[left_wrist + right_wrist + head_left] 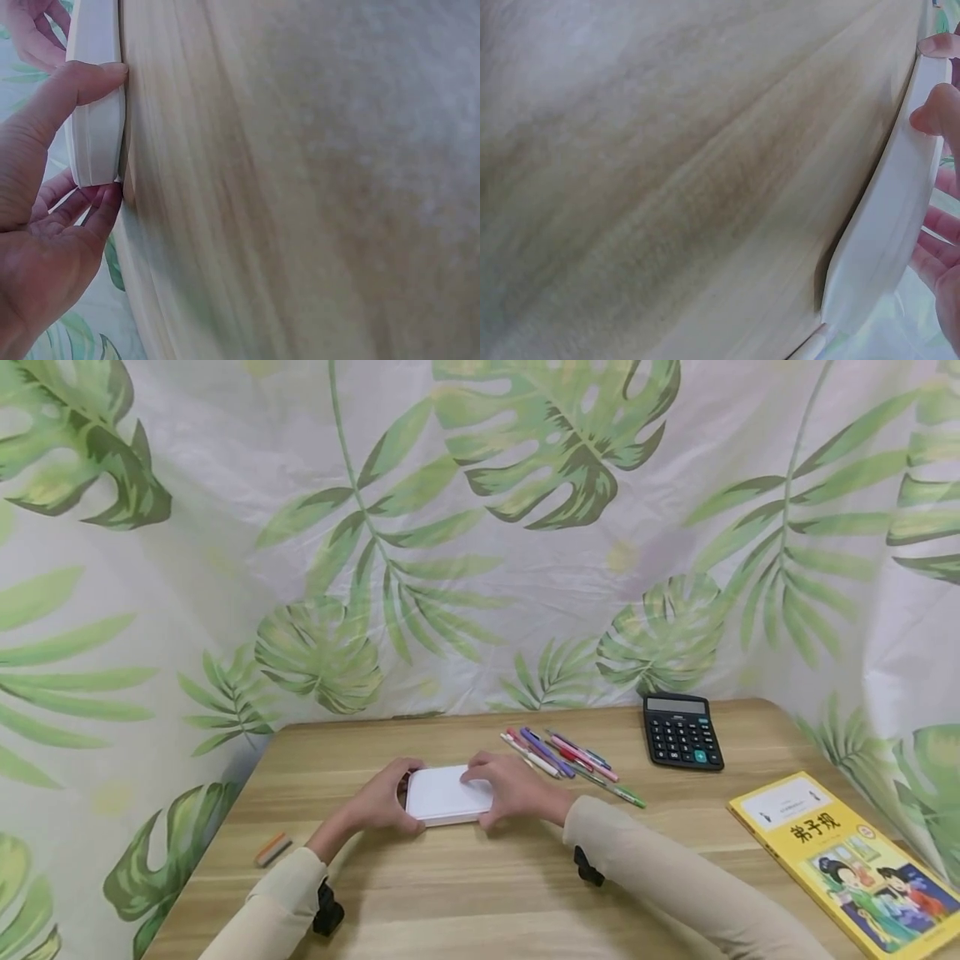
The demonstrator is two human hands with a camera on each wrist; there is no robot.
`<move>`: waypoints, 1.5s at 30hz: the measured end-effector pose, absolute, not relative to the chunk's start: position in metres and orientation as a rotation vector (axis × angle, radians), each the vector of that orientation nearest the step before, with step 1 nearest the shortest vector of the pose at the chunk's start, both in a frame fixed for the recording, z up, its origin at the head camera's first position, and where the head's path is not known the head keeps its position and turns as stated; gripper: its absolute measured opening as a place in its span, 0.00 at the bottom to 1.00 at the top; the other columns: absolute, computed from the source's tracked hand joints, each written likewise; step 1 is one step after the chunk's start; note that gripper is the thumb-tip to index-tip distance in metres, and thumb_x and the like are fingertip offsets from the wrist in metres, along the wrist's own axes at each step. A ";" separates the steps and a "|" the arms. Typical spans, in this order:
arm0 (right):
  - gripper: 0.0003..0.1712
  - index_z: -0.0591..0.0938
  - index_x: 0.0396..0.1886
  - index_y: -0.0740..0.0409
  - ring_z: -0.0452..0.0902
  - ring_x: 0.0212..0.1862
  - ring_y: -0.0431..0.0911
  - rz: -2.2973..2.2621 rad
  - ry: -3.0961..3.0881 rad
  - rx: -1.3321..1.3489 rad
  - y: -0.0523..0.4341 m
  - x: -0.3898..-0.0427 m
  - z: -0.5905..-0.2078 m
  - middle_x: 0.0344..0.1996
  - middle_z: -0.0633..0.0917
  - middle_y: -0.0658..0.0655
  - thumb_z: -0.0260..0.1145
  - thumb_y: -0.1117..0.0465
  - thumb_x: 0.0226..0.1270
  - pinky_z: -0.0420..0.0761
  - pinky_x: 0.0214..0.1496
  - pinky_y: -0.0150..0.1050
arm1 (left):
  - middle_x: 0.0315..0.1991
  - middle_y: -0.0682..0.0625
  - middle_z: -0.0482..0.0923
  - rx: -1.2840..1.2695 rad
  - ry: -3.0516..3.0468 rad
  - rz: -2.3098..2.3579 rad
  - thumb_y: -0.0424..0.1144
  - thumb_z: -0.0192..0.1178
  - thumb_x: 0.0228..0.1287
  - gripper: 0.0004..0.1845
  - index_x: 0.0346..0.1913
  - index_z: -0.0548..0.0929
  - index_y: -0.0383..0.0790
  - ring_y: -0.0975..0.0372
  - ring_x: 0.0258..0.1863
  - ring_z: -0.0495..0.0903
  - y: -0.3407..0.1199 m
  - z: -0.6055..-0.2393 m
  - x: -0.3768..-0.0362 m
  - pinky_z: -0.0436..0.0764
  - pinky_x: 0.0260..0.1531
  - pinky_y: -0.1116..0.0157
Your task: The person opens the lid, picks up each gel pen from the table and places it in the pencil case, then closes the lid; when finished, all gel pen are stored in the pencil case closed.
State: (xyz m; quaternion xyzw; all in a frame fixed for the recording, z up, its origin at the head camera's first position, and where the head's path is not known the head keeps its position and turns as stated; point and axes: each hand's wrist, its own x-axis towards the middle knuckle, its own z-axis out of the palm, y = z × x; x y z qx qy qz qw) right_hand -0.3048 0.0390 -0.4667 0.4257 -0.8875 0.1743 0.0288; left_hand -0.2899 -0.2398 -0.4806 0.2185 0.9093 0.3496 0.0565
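Both hands hold a flat white box (pixel 448 793) that lies on the wooden worktop (pixel 465 885), left of the colored pens (pixel 564 758). The left hand (pixel 382 802) keeps a grip on its left end, the right hand (pixel 513 789) on its right end.

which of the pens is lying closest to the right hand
The white pen, leftmost in the row, lies nearest the right hand. The purple, red, pink and green pens lie farther right, toward the calculator.
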 end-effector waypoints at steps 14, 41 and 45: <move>0.31 0.89 0.52 0.52 0.82 0.55 0.49 0.688 -2.761 1.326 0.043 -0.304 -0.451 0.52 0.87 0.54 0.79 0.52 0.43 0.81 0.57 0.41 | 0.57 0.39 0.75 0.658 2.745 1.025 0.36 0.84 0.32 0.53 0.67 0.69 0.28 0.53 0.54 0.75 -0.239 -0.477 -0.291 0.76 0.55 0.58; 0.05 0.90 0.36 0.49 0.86 0.44 0.42 1.160 -2.798 0.998 0.052 -0.311 -0.411 0.36 0.91 0.47 0.75 0.55 0.63 0.84 0.47 0.36 | 0.56 0.33 0.76 0.550 2.580 1.316 0.29 0.82 0.35 0.48 0.61 0.67 0.22 0.44 0.60 0.77 -0.240 -0.480 -0.286 0.75 0.65 0.48; 0.07 0.90 0.37 0.55 0.86 0.43 0.44 1.243 -2.739 0.938 0.048 -0.315 -0.411 0.36 0.91 0.52 0.76 0.57 0.62 0.84 0.48 0.38 | 0.57 0.31 0.74 0.551 2.580 1.350 0.28 0.82 0.36 0.45 0.59 0.67 0.21 0.42 0.60 0.76 -0.241 -0.484 -0.286 0.74 0.66 0.47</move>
